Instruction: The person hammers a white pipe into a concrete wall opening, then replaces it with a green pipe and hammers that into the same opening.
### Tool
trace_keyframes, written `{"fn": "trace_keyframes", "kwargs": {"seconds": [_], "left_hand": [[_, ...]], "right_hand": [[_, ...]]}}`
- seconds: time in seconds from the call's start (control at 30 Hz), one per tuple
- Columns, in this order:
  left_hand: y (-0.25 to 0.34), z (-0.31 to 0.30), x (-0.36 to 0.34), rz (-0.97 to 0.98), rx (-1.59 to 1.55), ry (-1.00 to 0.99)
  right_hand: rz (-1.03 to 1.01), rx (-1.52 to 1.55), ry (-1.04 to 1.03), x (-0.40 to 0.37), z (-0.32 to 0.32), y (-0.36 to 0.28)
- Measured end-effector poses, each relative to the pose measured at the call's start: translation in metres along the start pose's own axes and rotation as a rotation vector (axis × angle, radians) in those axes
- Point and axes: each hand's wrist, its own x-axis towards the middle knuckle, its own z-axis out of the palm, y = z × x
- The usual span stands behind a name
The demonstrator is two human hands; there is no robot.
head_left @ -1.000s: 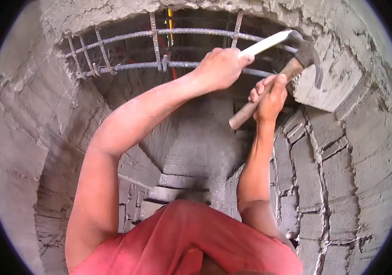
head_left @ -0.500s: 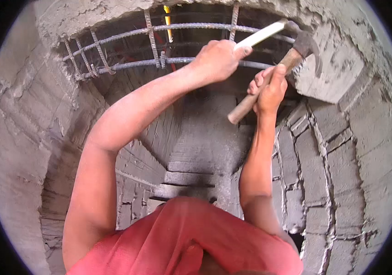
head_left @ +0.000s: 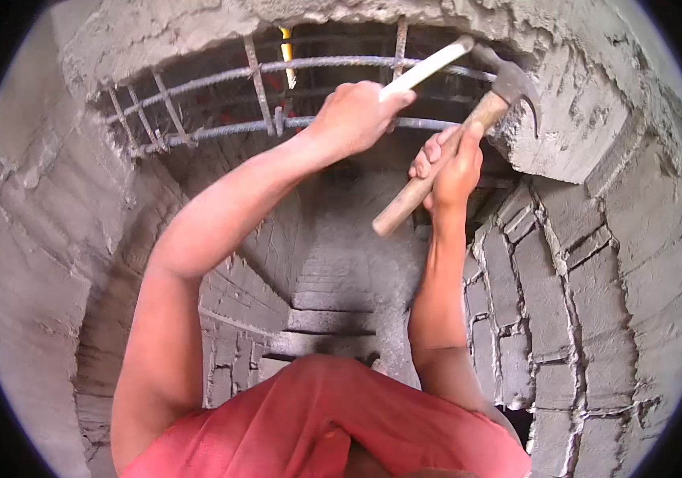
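My right hand (head_left: 454,171) is wrapped round the wooden handle of a claw hammer (head_left: 414,199), midway along it. The hammer's dark head is up at the right, its claw curving outward and its striking face close to the grey end of a pale rod (head_left: 429,67). My left hand (head_left: 357,118) grips this rod at its lower end, thumb along it; the part inside the fist is hidden. Both hands are raised in front of the rebar grid (head_left: 221,130) beneath the rough concrete edge (head_left: 333,14).
A broken concrete block (head_left: 564,143) juts out beside the hammer. Mortared brickwork (head_left: 544,295) curves down the right side, plastered wall (head_left: 34,263) the left. A yellow object (head_left: 286,49) hangs behind the bars. Grey steps (head_left: 329,321) lie below the arms.
Both hands have shifted left and slightly down in view, with the hammer and the rod still held. The rebar and concrete edge sit a little lower in the picture.
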Motion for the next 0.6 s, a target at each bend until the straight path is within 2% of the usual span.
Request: {"fn": "trace_keyframes", "kwargs": {"seconds": [0.03, 0.1, 0.13, 0.17, 0.2, 0.27, 0.37, 0.4, 0.43, 0.47, 0.5, 0.53, 0.6], "left_hand": [[-0.008, 0.001, 0.001, 0.086, 0.196, 0.061], [-0.01, 0.005, 0.002, 0.088, 0.179, 0.042], [-0.004, -0.001, 0.001, 0.094, 0.161, 0.029], [0.003, -0.006, -0.001, 0.032, 0.086, 0.013], [0.0, -0.003, 0.0, 0.042, 0.088, 0.01], [-0.01, 0.008, 0.002, -0.043, 0.066, 0.065], [0.005, 0.001, 0.004, -0.068, 0.107, 0.023], [0.01, 0.002, 0.003, -0.104, 0.104, 0.01], [0.014, 0.001, -0.001, -0.1, 0.133, 0.036], [0.017, 0.003, -0.009, -0.088, 0.124, 0.018], [0.019, 0.003, -0.018, -0.087, 0.16, 0.001], [0.019, 0.002, -0.024, -0.081, 0.201, -0.012], [0.003, 0.012, -0.035, -0.018, 0.199, -0.004]], "right_hand": [[-0.108, -0.032, 0.043, -0.001, 0.0, -0.004], [-0.285, -0.082, 0.129, -0.011, -0.01, -0.015], [-0.373, 0.068, 0.097, -0.015, -0.013, -0.024], [-0.498, 0.09, 0.103, -0.021, -0.016, -0.03], [-0.623, 0.177, -0.048, -0.026, -0.021, -0.036], [-0.899, 0.149, -0.05, -0.039, -0.009, -0.047], [-0.914, 0.148, -0.072, -0.036, -0.01, -0.03], [-0.78, 0.417, -0.231, -0.022, -0.021, -0.007], [-0.41, 0.737, -0.131, -0.022, -0.022, 0.005], [-0.477, -0.01, -0.015, -0.024, -0.013, 0.007], [-0.159, -0.152, 0.003, -0.03, -0.017, 0.007], [-0.052, -0.286, 0.081, -0.037, -0.006, -0.004], [-0.157, -0.268, 0.047, -0.061, -0.015, 0.001]]}}
